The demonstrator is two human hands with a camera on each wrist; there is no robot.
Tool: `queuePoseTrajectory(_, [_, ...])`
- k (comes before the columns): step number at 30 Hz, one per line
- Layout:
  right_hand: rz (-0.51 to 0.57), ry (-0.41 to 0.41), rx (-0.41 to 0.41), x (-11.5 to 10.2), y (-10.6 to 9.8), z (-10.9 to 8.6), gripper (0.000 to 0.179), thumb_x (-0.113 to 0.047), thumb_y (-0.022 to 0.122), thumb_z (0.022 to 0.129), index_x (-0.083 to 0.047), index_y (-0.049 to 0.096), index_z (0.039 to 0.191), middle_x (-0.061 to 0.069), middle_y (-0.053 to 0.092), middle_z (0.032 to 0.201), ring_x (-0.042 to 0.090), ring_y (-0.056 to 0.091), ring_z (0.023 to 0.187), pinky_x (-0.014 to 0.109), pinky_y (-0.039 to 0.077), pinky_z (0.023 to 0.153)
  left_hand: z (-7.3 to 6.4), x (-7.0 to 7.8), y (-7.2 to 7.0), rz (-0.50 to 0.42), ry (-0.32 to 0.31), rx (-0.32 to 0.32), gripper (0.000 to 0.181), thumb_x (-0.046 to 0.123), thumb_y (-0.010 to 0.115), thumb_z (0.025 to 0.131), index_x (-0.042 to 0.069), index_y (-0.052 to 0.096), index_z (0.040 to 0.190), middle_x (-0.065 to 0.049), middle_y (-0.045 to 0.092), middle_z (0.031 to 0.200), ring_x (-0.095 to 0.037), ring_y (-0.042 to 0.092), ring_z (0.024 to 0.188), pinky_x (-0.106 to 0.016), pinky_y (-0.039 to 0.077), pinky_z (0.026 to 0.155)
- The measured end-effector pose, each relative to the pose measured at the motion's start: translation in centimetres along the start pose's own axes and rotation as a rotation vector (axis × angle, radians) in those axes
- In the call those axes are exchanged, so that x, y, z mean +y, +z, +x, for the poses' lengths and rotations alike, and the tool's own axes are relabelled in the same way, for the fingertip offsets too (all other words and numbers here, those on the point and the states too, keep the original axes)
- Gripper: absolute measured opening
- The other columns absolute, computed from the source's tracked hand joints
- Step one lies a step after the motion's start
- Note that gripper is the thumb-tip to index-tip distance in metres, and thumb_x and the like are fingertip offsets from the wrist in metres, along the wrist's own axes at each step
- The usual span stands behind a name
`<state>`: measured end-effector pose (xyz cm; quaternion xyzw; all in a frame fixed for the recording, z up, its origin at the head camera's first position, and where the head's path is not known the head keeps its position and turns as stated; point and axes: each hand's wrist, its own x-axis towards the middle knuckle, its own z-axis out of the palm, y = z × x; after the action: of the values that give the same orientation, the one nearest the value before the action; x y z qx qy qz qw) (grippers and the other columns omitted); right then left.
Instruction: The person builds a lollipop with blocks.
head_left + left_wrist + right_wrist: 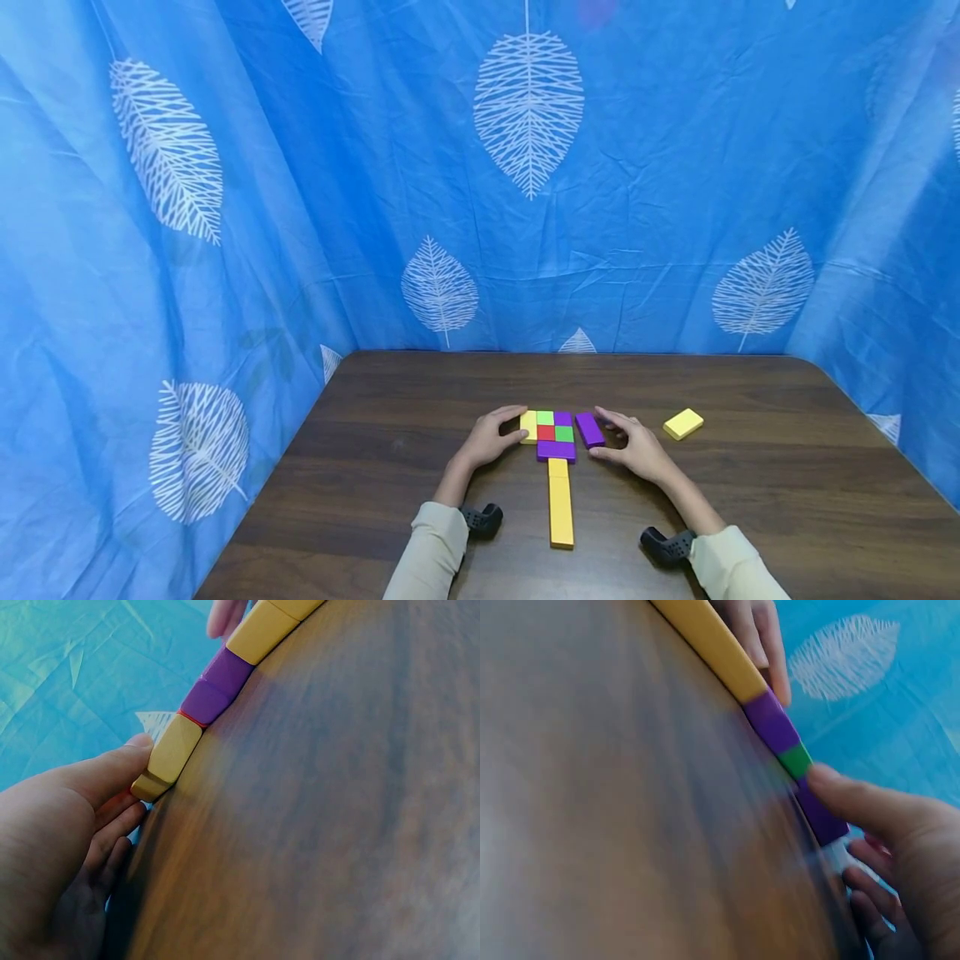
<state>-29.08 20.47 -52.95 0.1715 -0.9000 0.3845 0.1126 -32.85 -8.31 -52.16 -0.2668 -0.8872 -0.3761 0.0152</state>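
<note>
My left hand [489, 437] holds the upright yellow block [528, 427] at the left side of a flat block pattern, thumb and forefinger at its edges. In the pattern lie green [545, 417], purple [562, 418] and red [546, 432] squares, with another green square [564, 433]. A long purple block [556, 451] lies below them, above a yellow stem of blocks [561, 508]. To the right, my right hand [637, 448] pinches a slanted purple block [589, 430] end to end, a small gap from the pattern. In the right wrist view the thumb [855, 799] touches this purple block [821, 814].
A loose yellow block [683, 424] lies to the right, beyond the right hand. Everything rests on a dark wooden table [360, 467]. Behind and at the sides hangs a blue curtain [637, 208] with white leaf prints. Each wrist wears a black device [483, 521].
</note>
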Motion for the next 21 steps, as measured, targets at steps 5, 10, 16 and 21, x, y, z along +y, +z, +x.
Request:
queuePoseTrajectory(5, [0.034,-0.015,-0.099,0.4,-0.6,0.7,0.076,-0.042,0.076,0.072,-0.01,0.048,0.135,0.014,0.055,0.124,0.026,0.047,0.103,0.046,0.042,0.083,0.1,0.0,0.1,-0.002,-0.009,-0.001,0.047,0.032,0.059,0.09,0.012,0.052,0.132,-0.005,0.051,0.133,-0.022,0.043,0.125,-0.039,0.034,0.102])
queuePoseTrajectory(10, [0.052,0.016,-0.174,0.4,-0.9,1.1,0.078,-0.043,0.075,0.073,-0.013,0.045,0.138,0.014,0.05,0.125,0.026,0.043,0.106,0.047,0.04,0.086,0.2,-0.1,0.1,-0.004,-0.016,0.0,0.047,0.033,0.059,0.09,0.013,0.052,0.132,-0.005,0.051,0.133,-0.021,0.043,0.125,-0.039,0.034,0.102])
queuePoseTrajectory(16, [0.074,-0.006,-0.154,0.7,-0.5,1.2,0.067,-0.036,0.076,0.074,-0.013,0.052,0.133,0.013,0.054,0.121,0.026,0.044,0.103,0.046,0.039,0.085,0.1,-0.1,0.1,-0.002,-0.009,0.0,0.048,0.033,0.059,0.09,0.012,0.052,0.133,-0.005,0.05,0.133,-0.021,0.043,0.125,-0.039,0.034,0.102])
queuePoseTrajectory(21, [0.025,-0.014,-0.073,0.6,0.5,1.4,0.065,-0.04,0.076,0.073,-0.012,0.056,0.129,0.011,0.059,0.119,0.022,0.046,0.096,0.041,0.04,0.079,0.0,-0.2,0.0,-0.001,-0.005,0.007,0.048,0.033,0.059,0.09,0.012,0.052,0.133,-0.004,0.05,0.133,-0.022,0.043,0.125,-0.04,0.034,0.102])
